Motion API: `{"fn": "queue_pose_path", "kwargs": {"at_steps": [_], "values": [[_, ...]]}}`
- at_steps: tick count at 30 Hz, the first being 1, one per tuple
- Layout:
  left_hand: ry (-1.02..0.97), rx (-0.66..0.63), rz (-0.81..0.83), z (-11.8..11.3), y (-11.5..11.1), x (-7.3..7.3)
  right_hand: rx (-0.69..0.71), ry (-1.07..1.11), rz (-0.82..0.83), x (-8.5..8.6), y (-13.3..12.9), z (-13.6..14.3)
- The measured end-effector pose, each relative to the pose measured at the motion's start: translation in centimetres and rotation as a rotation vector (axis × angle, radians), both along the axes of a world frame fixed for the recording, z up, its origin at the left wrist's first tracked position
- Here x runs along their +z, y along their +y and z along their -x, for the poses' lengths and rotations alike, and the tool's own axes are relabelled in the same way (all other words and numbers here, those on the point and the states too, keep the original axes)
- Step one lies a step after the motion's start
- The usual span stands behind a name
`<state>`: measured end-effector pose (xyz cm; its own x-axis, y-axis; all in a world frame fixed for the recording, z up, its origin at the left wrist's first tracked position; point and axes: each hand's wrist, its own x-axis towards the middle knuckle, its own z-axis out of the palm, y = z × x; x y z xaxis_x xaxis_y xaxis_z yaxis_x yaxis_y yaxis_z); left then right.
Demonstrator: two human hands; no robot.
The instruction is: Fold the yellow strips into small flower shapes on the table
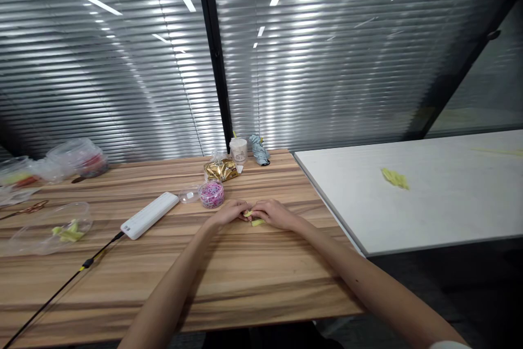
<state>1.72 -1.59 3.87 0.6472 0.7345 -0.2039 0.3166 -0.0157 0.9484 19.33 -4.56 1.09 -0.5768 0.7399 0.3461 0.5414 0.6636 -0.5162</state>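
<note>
Near the middle of the wooden table, my left hand (231,212) and my right hand (276,214) meet, fingers pinched together. Between their fingertips is a small pale yellow strip (248,213), soft-looking, perhaps paper or cloth; the fingers partly hide it. Just below the right fingers, another yellow piece (258,222) lies on the wood; whether it joins the held strip I cannot tell. Close behind my left hand stands a clear round tub (211,195) full of pink and purple small bands, with its clear lid (189,196) to its left.
A white power strip or pack (150,215) with black cable (61,289) lies left. Further left are a clear container (24,237) with yellow pieces (68,231) and scissors (35,207). Behind: gold packet (221,170), cup (238,151), folded umbrella (259,149). Yellow strips (395,178) lie on the white table (433,207).
</note>
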Motion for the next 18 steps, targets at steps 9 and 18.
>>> {"fn": "queue_pose_path", "kwargs": {"at_steps": [9, 18], "values": [[-0.018, 0.005, 0.022, -0.01, 0.25, -0.42, -0.011, -0.009, -0.009, -0.17, 0.06, 0.08], [-0.042, 0.006, 0.025, -0.08, 0.13, -0.31, -0.023, -0.007, -0.004, -0.14, -0.01, 0.1]]}}
